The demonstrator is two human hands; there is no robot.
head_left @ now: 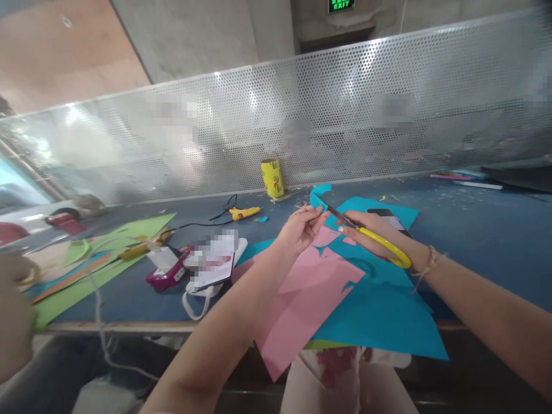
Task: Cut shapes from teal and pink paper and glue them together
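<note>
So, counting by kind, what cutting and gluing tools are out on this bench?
Scissors, in the right hand, blades at the blue scrap the left hand pinches: 1
Glue guns, lying on the bench: 2
Total: 3

Behind the glue gun (245,213) the perforated metal screen (388,115) is closing off the far side, a yellow roll (272,178) standing against it. Left of the gun its black cord (196,223), a white pouch (240,247) and green paper (129,236) are crowding that side. Just right of it the left hand (299,230), pinching a teal cutout (318,194), and the right hand (366,233) with yellow-handled scissors (382,242) are blocking the way. Farther right the blue tabletop (474,230) is lying bare.
</note>
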